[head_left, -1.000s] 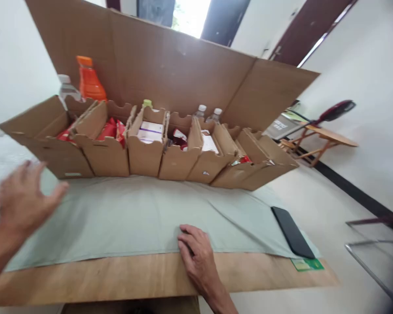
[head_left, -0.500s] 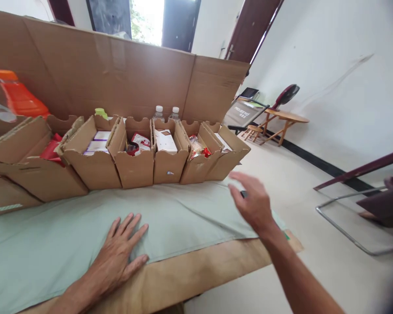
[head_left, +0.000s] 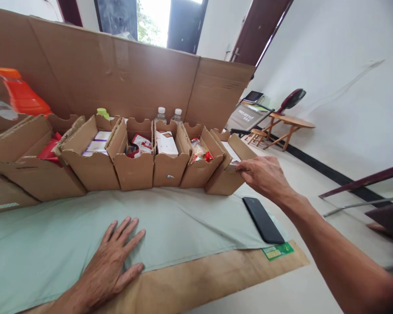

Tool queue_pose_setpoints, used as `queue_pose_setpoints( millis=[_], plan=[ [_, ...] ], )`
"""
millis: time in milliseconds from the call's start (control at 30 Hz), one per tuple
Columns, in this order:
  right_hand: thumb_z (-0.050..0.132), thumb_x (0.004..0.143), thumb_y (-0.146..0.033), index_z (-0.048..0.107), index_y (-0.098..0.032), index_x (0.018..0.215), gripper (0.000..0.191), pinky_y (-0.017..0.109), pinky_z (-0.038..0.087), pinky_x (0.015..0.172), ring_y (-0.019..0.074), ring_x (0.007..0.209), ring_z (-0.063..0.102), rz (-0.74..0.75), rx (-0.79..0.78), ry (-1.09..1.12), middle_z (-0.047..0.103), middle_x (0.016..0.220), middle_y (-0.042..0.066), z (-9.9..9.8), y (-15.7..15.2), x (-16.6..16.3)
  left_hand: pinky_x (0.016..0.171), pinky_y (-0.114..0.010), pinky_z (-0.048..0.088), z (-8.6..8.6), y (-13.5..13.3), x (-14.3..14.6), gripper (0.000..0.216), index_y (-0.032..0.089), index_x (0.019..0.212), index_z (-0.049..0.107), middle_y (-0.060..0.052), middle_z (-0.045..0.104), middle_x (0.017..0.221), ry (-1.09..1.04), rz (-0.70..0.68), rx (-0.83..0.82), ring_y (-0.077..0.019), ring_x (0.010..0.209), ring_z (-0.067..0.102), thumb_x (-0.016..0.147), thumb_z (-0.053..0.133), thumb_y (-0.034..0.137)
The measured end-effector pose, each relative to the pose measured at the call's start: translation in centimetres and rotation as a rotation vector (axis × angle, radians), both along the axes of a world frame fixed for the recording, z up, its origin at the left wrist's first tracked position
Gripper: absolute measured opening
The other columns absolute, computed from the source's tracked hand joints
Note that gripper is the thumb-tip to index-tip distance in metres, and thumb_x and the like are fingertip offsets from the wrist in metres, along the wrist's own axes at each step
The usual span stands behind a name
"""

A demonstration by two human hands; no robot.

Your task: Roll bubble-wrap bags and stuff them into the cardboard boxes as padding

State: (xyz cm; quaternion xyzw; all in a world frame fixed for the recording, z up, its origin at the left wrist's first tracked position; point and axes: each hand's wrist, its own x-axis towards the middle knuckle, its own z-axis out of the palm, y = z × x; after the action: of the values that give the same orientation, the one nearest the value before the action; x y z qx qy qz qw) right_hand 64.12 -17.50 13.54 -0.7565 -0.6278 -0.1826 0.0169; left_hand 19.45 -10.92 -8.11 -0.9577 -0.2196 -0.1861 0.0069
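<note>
The right hand (head_left: 263, 176) has moved to the row's rightmost brown cardboard box (head_left: 221, 183), pinching its front rim, likely a stiff, sound hold, the empty left hand (head_left: 111, 257) spread on pale-green cloth (head_left: 180, 229).

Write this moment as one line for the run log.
right hand: gripping rightmost cardboard box at front edge | left hand: open, resting on pale green cloth | black phone: lying on cloth
</note>
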Motion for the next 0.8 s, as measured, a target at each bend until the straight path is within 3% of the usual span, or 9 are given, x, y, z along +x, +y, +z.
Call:
queue_pose_setpoints(
  millis=[167, 400, 467, 567, 667, 733, 800],
  plan=[
    [0.061, 0.088, -0.019, 0.071, -0.018, 0.071, 0.021, 0.031, 0.030, 0.063, 0.0169, 0.066, 0.058, 0.053, -0.135, 0.007, 0.069, 0.070, 0.005, 1.3, -1.8, -4.5, 0.121, -0.065, 0.033, 0.5, -0.1, 0.0, 0.063, 0.030, 0.152, 0.055, -0.014, 0.047, 0.164, 0.006, 0.012, -0.087, -0.0405, 0.149, 0.045, 0.095, 0.061, 0.056],
    [0.059, 0.084, -0.021, 0.055, -0.019, 0.054, 0.030, 0.028, 0.024, 0.053, 0.0104, 0.051, 0.041, 0.100, -0.236, 0.191, 0.048, 0.052, -0.003, 5.0, 2.3, -13.2, 0.120, -0.072, 0.032, 0.1, -0.1, 0.3, 0.061, 0.027, 0.148, 0.060, -0.017, 0.047, 0.163, -0.022, 0.021, -0.199, -0.0462, 0.151, 0.041, 0.092, 0.064, 0.051],
    [0.059, 0.084, -0.018, 0.055, -0.018, 0.052, 0.032, 0.027, 0.025, 0.053, 0.0089, 0.051, 0.038, 0.128, -0.234, 0.301, 0.044, 0.050, -0.005, 5.5, 3.9, -16.3, 0.119, -0.073, 0.032, 0.2, -0.3, 0.5, 0.066, 0.024, 0.153, 0.053, -0.020, 0.044, 0.165, -0.102, 0.046, -0.224, -0.0470, 0.152, 0.038, 0.092, 0.063, 0.049],
    [0.057, 0.085, -0.012, 0.070, -0.014, 0.065, 0.024, 0.023, 0.033, 0.057, 0.0077, 0.056, 0.048, 0.239, -0.218, 0.544, 0.057, 0.057, -0.005, 5.7, 5.0, -20.2, 0.118, -0.071, 0.037, 1.4, -0.6, 0.5, 0.083, 0.024, 0.167, 0.022, -0.023, 0.032, 0.170, -0.272, 0.131, -0.300, -0.0442, 0.155, 0.035, 0.096, 0.058, 0.047],
    [0.057, 0.091, -0.017, 0.079, -0.016, 0.086, 0.022, 0.023, 0.043, 0.064, 0.0102, 0.066, 0.062, 0.331, -0.051, 0.706, 0.073, 0.073, -0.003, 6.2, 3.8, -21.3, 0.117, -0.068, 0.043, 3.8, -1.3, -0.3, 0.089, 0.030, 0.168, 0.005, -0.019, 0.027, 0.173, -0.357, 0.176, -0.390, -0.0412, 0.156, 0.036, 0.098, 0.056, 0.048],
    [0.064, 0.093, -0.028, 0.080, -0.020, 0.091, 0.018, 0.026, 0.051, 0.073, 0.0146, 0.078, 0.069, 0.309, 0.209, 0.726, 0.077, 0.085, -0.001, 6.3, 1.6, -19.8, 0.116, -0.066, 0.047, 5.4, -1.9, -1.1, 0.088, 0.032, 0.168, 0.006, -0.015, 0.028, 0.173, -0.360, 0.191, -0.426, -0.0400, 0.155, 0.037, 0.098, 0.055, 0.048],
    [0.070, 0.093, -0.036, 0.080, -0.023, 0.096, 0.017, 0.034, 0.055, 0.089, 0.0213, 0.095, 0.073, 0.180, 0.545, 0.737, 0.079, 0.099, 0.003, 5.2, -1.3, -16.7, 0.114, -0.063, 0.052, 6.4, -2.5, -1.7, 0.087, 0.034, 0.169, 0.008, -0.012, 0.029, 0.173, -0.356, 0.211, -0.447, -0.0387, 0.154, 0.039, 0.097, 0.055, 0.046]
  ],
)
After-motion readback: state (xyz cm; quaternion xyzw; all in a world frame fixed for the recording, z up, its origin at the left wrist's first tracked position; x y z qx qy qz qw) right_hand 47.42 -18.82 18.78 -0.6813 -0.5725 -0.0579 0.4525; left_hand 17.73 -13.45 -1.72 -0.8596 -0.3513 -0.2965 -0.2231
